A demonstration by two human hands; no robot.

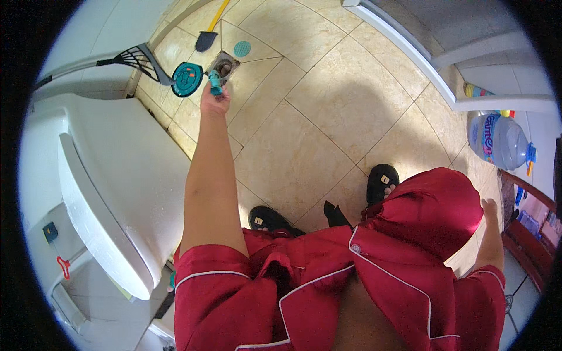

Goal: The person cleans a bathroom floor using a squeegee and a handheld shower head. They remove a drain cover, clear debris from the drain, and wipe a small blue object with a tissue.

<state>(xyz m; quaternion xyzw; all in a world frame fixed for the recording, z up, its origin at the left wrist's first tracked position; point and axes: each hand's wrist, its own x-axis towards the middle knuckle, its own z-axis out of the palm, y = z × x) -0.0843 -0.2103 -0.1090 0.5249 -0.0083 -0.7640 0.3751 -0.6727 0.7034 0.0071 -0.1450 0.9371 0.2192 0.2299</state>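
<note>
My left hand (215, 100) is shut on a green plastic drain insert (215, 83), held at the near edge of an uncovered floor drain (225, 68). Dark grime shows inside the drain. Beyond it, to the right, a round green perforated cover (242, 48) lies on the tiles. To the left of my left hand is a round teal lid or disc (187, 79) with a dark rim. My right hand (488, 206) is by my right knee, partly hidden by the red trouser leg; its fingers cannot be made out clearly.
A black brush or scraper head (205, 41) on a yellow handle lies beyond the drain. A grey and black slotted tool (145, 66) leans in from the left. A white ceramic fixture (118, 131) fills the left side. At right are a white door frame (408, 48) and a large water bottle (500, 140).
</note>
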